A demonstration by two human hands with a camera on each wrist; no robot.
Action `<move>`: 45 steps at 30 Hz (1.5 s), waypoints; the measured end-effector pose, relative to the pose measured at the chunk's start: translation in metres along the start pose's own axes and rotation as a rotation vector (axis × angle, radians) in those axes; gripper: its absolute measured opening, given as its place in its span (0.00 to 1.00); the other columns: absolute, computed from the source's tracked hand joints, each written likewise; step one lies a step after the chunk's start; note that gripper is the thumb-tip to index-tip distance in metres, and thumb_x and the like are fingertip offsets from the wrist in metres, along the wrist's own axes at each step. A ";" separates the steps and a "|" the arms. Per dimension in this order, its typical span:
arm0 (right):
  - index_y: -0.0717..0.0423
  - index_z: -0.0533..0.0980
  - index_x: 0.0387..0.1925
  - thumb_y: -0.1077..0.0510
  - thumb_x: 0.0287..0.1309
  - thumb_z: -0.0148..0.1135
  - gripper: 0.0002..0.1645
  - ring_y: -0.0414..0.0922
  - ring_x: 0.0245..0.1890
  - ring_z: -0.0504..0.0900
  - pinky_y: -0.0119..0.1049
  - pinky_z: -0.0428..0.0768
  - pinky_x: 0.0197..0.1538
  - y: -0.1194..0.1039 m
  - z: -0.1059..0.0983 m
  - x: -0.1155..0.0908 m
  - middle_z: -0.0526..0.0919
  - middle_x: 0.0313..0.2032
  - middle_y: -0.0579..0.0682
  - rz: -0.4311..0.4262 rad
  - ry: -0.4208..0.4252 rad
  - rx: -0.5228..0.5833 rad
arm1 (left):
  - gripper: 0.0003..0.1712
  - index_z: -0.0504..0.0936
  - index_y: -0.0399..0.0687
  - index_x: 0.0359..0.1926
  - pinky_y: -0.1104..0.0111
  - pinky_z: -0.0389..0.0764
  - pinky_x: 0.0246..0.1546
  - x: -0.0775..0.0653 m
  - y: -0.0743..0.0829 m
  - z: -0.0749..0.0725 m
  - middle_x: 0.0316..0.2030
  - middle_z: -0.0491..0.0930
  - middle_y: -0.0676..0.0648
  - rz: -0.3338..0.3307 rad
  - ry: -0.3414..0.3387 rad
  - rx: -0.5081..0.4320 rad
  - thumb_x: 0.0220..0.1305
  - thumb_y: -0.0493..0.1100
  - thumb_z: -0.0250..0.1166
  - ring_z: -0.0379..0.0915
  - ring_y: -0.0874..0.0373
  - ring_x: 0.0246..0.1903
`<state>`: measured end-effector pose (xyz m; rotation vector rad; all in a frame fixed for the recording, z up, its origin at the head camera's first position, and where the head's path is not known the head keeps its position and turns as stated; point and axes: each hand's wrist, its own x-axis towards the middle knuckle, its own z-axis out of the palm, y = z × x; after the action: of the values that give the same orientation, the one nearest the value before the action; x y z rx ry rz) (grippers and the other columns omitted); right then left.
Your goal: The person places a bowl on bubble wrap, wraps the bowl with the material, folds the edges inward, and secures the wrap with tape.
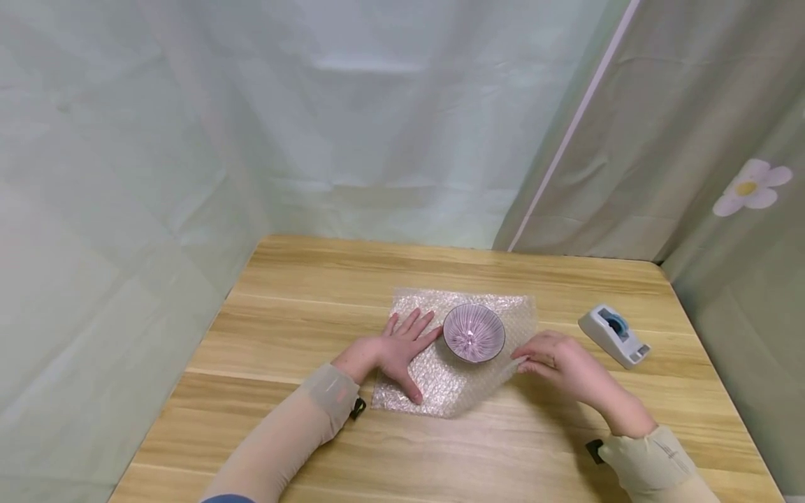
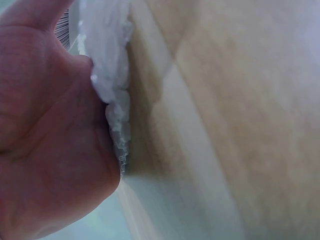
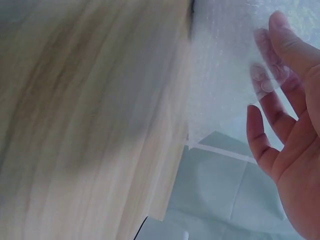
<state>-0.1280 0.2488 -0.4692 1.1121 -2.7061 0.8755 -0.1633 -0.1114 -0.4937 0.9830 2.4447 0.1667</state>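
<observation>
A bowl (image 1: 474, 332) with thin purple stripes inside stands upright on a sheet of bubble wrap (image 1: 434, 377). Spread flat on the left part of the sheet, my left hand (image 1: 402, 354) presses it down, fingertips close to the bowl. My right hand (image 1: 560, 363) pinches the near right corner of the bubble wrap between thumb and fingers and holds it raised off the table. In the right wrist view, fingers (image 3: 272, 107) show through the clear sheet. The left wrist view has the palm (image 2: 55, 135) against the bubble wrap's edge (image 2: 117, 115).
A white tape dispenser (image 1: 614, 335) with a blue roll sits to the right, beyond my right hand. The wooden table (image 1: 302, 293) is bounded by pale curtains (image 1: 377, 140) at the back and sides.
</observation>
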 end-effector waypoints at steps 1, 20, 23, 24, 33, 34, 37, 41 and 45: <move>0.38 0.85 0.42 0.55 0.52 0.75 0.14 0.32 0.40 0.80 0.34 0.82 0.42 0.000 0.000 0.001 0.83 0.39 0.29 0.012 0.007 -0.002 | 0.82 0.32 0.56 0.80 0.39 0.26 0.70 0.000 0.000 0.000 0.77 0.19 0.43 0.001 0.000 0.000 0.35 0.80 0.71 0.13 0.43 0.75; 0.41 0.84 0.38 0.53 0.53 0.75 0.09 0.36 0.41 0.80 0.41 0.82 0.42 -0.013 0.001 0.031 0.82 0.38 0.35 0.090 0.145 -0.008 | 0.82 0.34 0.55 0.80 0.39 0.26 0.70 -0.002 0.001 -0.002 0.77 0.21 0.42 -0.001 0.011 -0.014 0.34 0.80 0.72 0.15 0.42 0.75; 0.40 0.84 0.37 0.51 0.54 0.74 0.08 0.37 0.41 0.80 0.41 0.81 0.43 -0.014 0.003 0.037 0.82 0.38 0.35 0.103 0.153 -0.002 | 0.82 0.33 0.56 0.80 0.40 0.26 0.70 -0.002 0.000 -0.001 0.77 0.20 0.43 -0.003 0.009 -0.009 0.34 0.80 0.71 0.14 0.43 0.75; 0.40 0.84 0.37 0.51 0.55 0.74 0.07 0.37 0.42 0.80 0.41 0.81 0.43 -0.013 0.004 0.038 0.83 0.38 0.36 0.105 0.155 0.000 | 0.82 0.33 0.57 0.80 0.40 0.26 0.70 -0.001 0.000 0.000 0.77 0.20 0.43 -0.003 0.010 -0.007 0.33 0.80 0.71 0.14 0.43 0.75; 0.41 0.84 0.36 0.50 0.56 0.72 0.06 0.37 0.40 0.79 0.39 0.80 0.40 -0.015 0.011 0.049 0.84 0.37 0.35 0.116 0.166 0.017 | 0.82 0.34 0.56 0.80 0.39 0.26 0.70 0.000 -0.002 0.002 0.77 0.20 0.43 0.007 0.014 -0.003 0.33 0.81 0.70 0.14 0.42 0.75; 0.41 0.84 0.36 0.49 0.57 0.72 0.05 0.37 0.40 0.80 0.39 0.80 0.41 -0.015 0.013 0.051 0.84 0.37 0.35 0.118 0.168 0.016 | 0.82 0.34 0.56 0.80 0.39 0.26 0.70 0.000 -0.002 0.002 0.77 0.20 0.42 0.006 0.015 -0.006 0.33 0.81 0.71 0.14 0.42 0.75; 0.42 0.84 0.34 0.49 0.57 0.71 0.05 0.40 0.41 0.81 0.45 0.79 0.51 -0.015 0.016 0.055 0.86 0.37 0.37 0.124 0.180 0.005 | 0.82 0.33 0.56 0.80 0.39 0.26 0.70 -0.001 -0.002 0.002 0.77 0.20 0.43 0.005 0.012 -0.011 0.34 0.81 0.71 0.14 0.42 0.75; 0.43 0.85 0.33 0.48 0.56 0.72 0.06 0.42 0.42 0.81 0.49 0.77 0.57 -0.015 0.022 0.058 0.86 0.36 0.40 0.157 0.195 -0.021 | 0.82 0.33 0.56 0.80 0.39 0.26 0.70 0.000 -0.001 0.002 0.77 0.20 0.43 0.006 0.010 -0.020 0.34 0.80 0.71 0.14 0.43 0.75; 0.44 0.86 0.33 0.46 0.55 0.73 0.08 0.44 0.42 0.80 0.46 0.78 0.52 -0.016 0.026 0.061 0.86 0.36 0.42 0.179 0.208 -0.063 | 0.82 0.34 0.56 0.80 0.39 0.25 0.70 0.000 -0.001 0.002 0.77 0.20 0.43 0.006 0.009 -0.028 0.34 0.80 0.71 0.13 0.43 0.75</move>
<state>-0.1580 0.1880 -0.4657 0.7311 -2.6677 0.8682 -0.1630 -0.1125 -0.4953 0.9799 2.4410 0.2073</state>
